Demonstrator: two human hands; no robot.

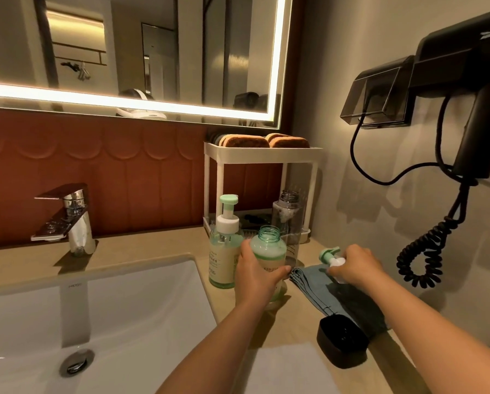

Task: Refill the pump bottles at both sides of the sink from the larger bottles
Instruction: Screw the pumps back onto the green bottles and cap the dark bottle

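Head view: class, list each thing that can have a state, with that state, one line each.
Pale green plastic bottle: upright, pump off, in the grip of the left hand.
Mint-and-white pump head: removed, in the grip of the right hand.
Second pale green pump bottle: standing, pump fitted.
Clear plastic bottle: uncapped.
Chrome tap: no water running.
Mirror light strip: lit.
Black hair dryer: hung on wall holder.

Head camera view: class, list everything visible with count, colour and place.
Open bottle: 1, green, counter.
Pump bottle: 1, green, left of it.
Clear bottle: 1, clear, behind them.
Cloth: 1, blue, counter.
Pump head: 1, green-white, over cloth.
Dish: 1, black, counter front.
Rack: 1, white, back corner.
Pads: several, brown, atop rack.
Tap: 1, chrome, behind sink.
Hair dryer: 1, black, right wall.
Left hand: 1, grips open bottle.
Right hand: 1, holds pump head.
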